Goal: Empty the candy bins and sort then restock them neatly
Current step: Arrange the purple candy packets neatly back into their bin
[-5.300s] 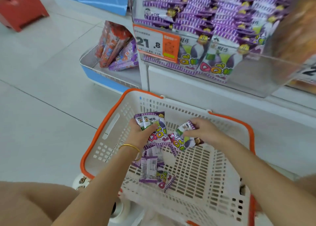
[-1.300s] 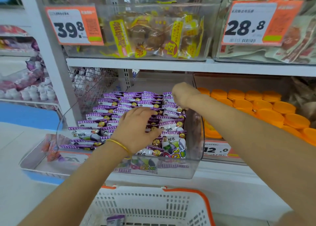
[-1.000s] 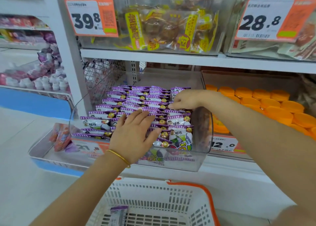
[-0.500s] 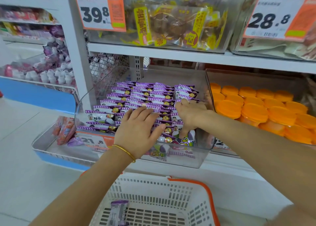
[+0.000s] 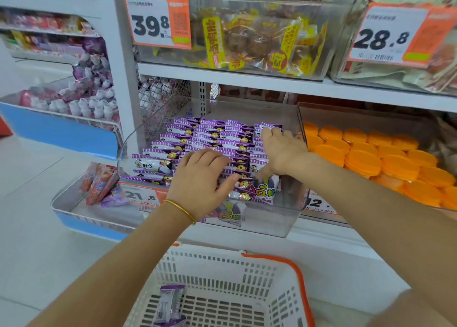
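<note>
A clear plastic candy bin [image 5: 269, 224] on the lower shelf holds rows of purple candy packets [image 5: 210, 135]. My left hand [image 5: 201, 180], with a gold bangle at the wrist, lies flat with straight fingers on the front middle rows. My right hand [image 5: 282, 152] rests with spread fingers on the right-hand column of packets; its thumb points down at the front packet. Below, a white basket with an orange rim [image 5: 300, 274] holds a few purple packets [image 5: 170, 303].
An orange price tag 21.8 [image 5: 142, 195] sits on the bin's front. Orange round lids [image 5: 371, 158] fill the bin to the right. Bins tagged 39.8 [image 5: 158, 21] and 28.8 [image 5: 393, 33] stand on the shelf above. A low tray [image 5: 74, 213] with snack packs sits at left.
Since 5.3 s ago both hands left the basket for the bin. In the last second my right hand slid forward along the right column, then back a little; my left hand stayed pressed on the front rows.
</note>
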A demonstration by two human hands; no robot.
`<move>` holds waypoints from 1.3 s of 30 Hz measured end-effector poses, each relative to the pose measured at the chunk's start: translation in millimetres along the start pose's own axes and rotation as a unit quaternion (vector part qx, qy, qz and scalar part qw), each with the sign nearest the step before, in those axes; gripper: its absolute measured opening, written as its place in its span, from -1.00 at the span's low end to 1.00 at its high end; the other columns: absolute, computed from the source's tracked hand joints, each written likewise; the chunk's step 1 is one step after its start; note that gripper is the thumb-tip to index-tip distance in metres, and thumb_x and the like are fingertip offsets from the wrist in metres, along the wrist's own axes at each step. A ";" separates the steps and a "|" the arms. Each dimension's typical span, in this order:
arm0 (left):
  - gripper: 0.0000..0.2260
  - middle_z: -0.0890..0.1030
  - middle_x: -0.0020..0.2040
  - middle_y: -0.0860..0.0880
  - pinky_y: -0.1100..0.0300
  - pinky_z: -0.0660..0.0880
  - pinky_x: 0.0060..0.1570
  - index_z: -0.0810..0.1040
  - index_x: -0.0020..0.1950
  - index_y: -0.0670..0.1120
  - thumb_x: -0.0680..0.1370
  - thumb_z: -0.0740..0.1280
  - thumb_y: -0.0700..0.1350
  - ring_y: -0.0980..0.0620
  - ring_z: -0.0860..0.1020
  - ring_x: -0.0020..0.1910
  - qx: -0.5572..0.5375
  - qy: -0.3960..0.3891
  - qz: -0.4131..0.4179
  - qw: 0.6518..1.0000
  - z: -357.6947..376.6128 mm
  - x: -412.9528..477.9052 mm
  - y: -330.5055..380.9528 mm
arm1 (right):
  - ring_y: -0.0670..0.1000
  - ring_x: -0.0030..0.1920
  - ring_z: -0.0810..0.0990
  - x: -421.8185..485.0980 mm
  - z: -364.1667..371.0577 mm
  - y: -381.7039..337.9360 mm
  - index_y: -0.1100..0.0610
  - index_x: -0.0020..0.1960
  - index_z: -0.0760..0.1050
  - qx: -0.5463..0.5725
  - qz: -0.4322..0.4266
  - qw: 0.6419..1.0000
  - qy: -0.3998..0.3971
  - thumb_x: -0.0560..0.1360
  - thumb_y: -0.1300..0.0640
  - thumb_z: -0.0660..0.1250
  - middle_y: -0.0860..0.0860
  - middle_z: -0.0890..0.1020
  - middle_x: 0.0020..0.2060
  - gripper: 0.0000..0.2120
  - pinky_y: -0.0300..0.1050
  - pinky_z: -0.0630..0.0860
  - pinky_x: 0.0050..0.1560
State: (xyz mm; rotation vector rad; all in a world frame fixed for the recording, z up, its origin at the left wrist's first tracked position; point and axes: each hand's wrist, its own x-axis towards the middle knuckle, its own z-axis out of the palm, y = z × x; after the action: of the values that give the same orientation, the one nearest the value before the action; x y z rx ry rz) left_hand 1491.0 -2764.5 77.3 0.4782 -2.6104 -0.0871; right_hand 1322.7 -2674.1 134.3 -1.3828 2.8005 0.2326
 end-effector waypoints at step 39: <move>-0.11 0.08 0.49 -0.18 -0.05 0.38 0.32 -0.02 0.51 -0.12 0.41 0.39 0.24 -0.22 0.14 0.46 -0.099 -0.577 -0.410 0.700 263.7 -340.3 -33.3 | 0.15 0.52 -0.03 -97.6 442.7 -177.5 0.02 0.53 0.04 0.021 -0.326 0.905 -0.271 0.49 0.07 0.37 0.04 -0.03 0.55 -0.27 0.09 0.25 0.42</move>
State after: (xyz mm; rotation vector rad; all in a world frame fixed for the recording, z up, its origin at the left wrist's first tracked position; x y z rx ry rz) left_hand 1657.5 -2683.2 -312.7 1.9910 -3.0948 -1.3389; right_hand 1497.3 -2642.7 -319.1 -1.8005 1.7856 0.4470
